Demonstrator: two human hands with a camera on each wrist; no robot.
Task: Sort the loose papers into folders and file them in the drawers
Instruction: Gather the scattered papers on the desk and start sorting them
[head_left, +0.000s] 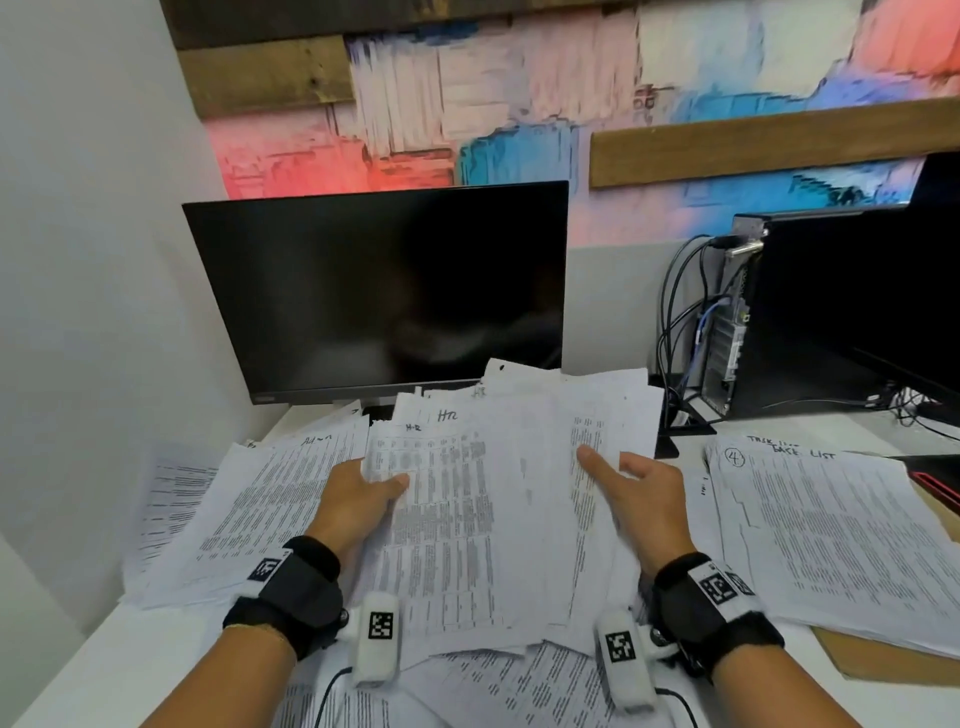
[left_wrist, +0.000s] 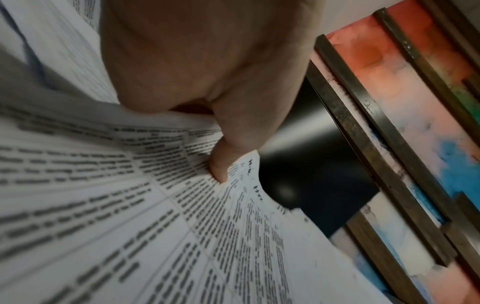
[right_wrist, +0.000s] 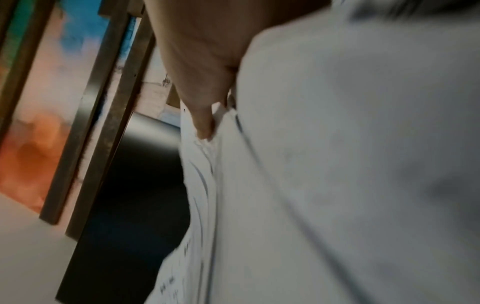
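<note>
1. The left hand (head_left: 358, 493) grips the left edge of a fanned sheaf (head_left: 493, 493), thumb on top.
2. The right hand (head_left: 636, 499) seems to clasp its right edge; fingers hidden.
3. The sheaf spans between both hands, above the desk papers (head_left: 841, 535).

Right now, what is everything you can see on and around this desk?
held sheaf of papers: one, white, printed, centre, in both hands
paper pile: one, white, left
paper pile marked 4: one, white, right, on a brown folder
monitor: one, black, behind, screen dark
computer case: one, black, right rear, with cables
desk: one, white
left hand: holds sheaf's left edge
right hand: holds sheaf's right edge
</note>
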